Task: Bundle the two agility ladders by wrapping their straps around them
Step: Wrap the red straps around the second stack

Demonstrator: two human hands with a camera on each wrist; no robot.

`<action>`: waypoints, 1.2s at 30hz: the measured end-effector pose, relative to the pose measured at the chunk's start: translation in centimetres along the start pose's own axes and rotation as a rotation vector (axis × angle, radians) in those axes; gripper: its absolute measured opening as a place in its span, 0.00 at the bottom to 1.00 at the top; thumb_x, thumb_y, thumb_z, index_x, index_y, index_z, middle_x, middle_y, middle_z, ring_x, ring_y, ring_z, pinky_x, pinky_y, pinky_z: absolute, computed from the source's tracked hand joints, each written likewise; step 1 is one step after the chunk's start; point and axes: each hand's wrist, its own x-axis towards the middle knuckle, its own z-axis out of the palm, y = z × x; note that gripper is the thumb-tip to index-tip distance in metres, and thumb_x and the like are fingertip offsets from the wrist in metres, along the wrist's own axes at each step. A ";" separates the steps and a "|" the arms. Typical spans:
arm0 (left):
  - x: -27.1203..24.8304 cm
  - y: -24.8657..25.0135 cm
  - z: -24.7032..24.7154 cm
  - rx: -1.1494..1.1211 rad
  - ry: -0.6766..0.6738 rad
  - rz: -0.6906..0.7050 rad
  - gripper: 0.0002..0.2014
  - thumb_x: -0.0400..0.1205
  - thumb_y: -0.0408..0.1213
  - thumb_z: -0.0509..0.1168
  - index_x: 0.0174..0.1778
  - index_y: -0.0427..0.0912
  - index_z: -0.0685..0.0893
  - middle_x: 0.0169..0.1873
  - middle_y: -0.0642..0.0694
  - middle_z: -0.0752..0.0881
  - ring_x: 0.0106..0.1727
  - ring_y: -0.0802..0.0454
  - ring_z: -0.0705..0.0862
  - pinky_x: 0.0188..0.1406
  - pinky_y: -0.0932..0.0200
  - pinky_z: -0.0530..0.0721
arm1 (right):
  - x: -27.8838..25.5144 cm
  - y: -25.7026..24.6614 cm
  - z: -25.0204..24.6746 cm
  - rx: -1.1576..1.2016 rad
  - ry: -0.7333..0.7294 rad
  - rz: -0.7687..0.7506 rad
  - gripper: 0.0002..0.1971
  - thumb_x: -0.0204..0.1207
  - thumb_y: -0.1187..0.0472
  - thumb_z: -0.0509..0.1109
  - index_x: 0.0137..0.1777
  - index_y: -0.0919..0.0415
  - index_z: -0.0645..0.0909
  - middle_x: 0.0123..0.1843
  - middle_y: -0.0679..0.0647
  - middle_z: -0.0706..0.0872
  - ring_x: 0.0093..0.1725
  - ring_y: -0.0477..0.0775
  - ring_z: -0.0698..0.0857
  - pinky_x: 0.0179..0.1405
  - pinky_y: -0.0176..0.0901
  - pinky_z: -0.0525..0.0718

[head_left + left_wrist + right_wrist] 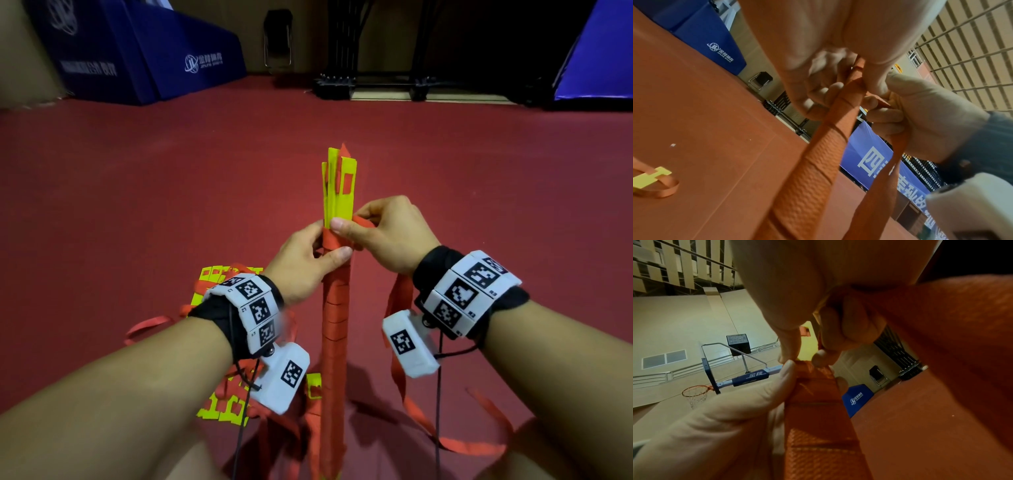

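Left hand (301, 263) grip closed round upright ladder bundle (336, 308), thumb pressing wrapped red strap (334, 240). Right hand (383, 233) grip pinches same strap at top turn, loose tail hanging below wrist. Yellow rungs (339, 188) stick out above wraps. Second ladder (222, 404) lies loose on red floor (137, 205), near-left.

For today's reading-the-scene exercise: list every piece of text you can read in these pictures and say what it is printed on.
"金陵": blue padding on the basketball hoop arm.
Logo with white characters on the blue mat: too blurred to read.
White characters on the blue banner: partly hidden, unreadable.
Scoreboard digits: too dim.
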 end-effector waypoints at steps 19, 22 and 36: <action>0.0 0.7 0.9 0.004 0.100 -0.081 0.13 0.65 0.55 0.81 0.41 0.59 0.88 0.34 0.60 0.90 0.37 0.64 0.85 0.41 0.57 0.83 | -0.3 -0.6 0.0 -0.048 -0.043 -0.086 0.23 0.78 0.38 0.71 0.39 0.59 0.86 0.24 0.48 0.69 0.25 0.49 0.68 0.25 0.39 0.65; -0.2 0.8 1.2 -0.057 0.112 -0.075 0.21 0.68 0.61 0.79 0.52 0.57 0.87 0.45 0.47 0.93 0.49 0.46 0.91 0.54 0.35 0.89 | -0.1 -0.1 -0.3 -0.049 -0.027 -0.065 0.20 0.79 0.40 0.71 0.35 0.55 0.84 0.22 0.48 0.71 0.25 0.49 0.71 0.24 0.36 0.66; -0.2 1.3 1.1 -0.270 0.069 -0.142 0.10 0.84 0.39 0.67 0.56 0.56 0.90 0.44 0.37 0.84 0.46 0.41 0.81 0.44 0.48 0.80 | 0.5 1.3 -0.3 0.006 0.060 0.043 0.26 0.74 0.37 0.75 0.36 0.64 0.85 0.31 0.58 0.89 0.41 0.62 0.86 0.46 0.55 0.85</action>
